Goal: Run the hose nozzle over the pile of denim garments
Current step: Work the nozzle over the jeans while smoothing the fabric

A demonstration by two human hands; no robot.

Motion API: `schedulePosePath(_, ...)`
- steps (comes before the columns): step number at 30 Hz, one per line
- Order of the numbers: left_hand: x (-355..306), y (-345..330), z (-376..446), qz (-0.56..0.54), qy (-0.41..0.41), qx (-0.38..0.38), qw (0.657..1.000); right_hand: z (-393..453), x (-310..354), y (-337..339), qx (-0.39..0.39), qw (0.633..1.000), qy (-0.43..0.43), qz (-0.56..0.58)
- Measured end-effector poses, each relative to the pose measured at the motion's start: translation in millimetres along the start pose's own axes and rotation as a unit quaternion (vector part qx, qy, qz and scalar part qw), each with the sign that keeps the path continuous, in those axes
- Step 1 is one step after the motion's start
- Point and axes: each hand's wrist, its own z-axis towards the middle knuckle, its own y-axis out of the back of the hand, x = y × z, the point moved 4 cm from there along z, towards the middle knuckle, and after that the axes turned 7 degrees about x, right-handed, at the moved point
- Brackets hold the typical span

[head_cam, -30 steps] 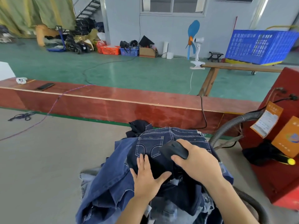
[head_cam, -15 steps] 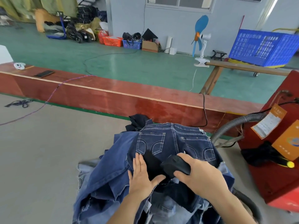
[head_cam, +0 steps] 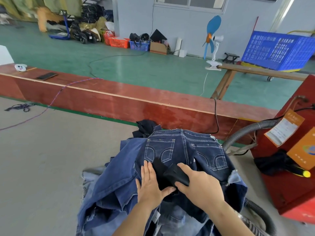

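Head view: your right hand (head_cam: 199,186) is clamped on the black hose nozzle (head_cam: 176,175), fingers curled over its top, nozzle lying on the dark jeans (head_cam: 185,150) that top the pile of denim garments (head_cam: 119,189). Pile sits at 6 o'clock on the grey table (head_cam: 42,159). Your left hand (head_cam: 150,183) lies flat on the denim just at 9 o'clock of the nozzle, fingers straight and together, thumb out toward the right hand. Grey ribbed hose (head_cam: 245,133) at 3 o'clock of the pile, running to the red machine (head_cam: 289,189). Red bench (head_cam: 119,97) crosses at 12 o'clock, phone (head_cam: 46,76) lying on it at 10 o'clock.
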Motion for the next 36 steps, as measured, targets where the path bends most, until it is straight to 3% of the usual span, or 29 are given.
schedulePosePath(7,-0.1,0.0,0.2,0.008,0.001,0.010,1.000,-14.9,-19.1,21.2,-0.016,0.998,-0.016,0.062)
schedulePosePath(14,-0.2,-1.2,-0.1,0.008,0.005,0.016,1.000,-13.5,-2.6,3.2,0.031,0.999,0.001,-0.008)
schedulePosePath(19,-2.2,0.3,0.0,0.008,0.005,0.005,1.000,4.9,12.7,-5.7,-0.005,1.000,0.005,-0.001)
schedulePosePath(25,-0.6,0.5,-0.6,0.018,0.004,0.007,1.000,5.5,0.4,29.2,-0.095,0.990,-0.028,0.096)
schedulePosePath(32,-1.0,0.1,-0.6,0.016,0.007,0.024,1.000,-19.0,-7.9,18.0,0.001,0.999,-0.019,0.038)
schedulePosePath(36,-2.3,0.0,-1.0,0.016,0.009,0.019,1.000,-14.4,-0.5,2.0,0.019,1.000,-0.014,-0.014)
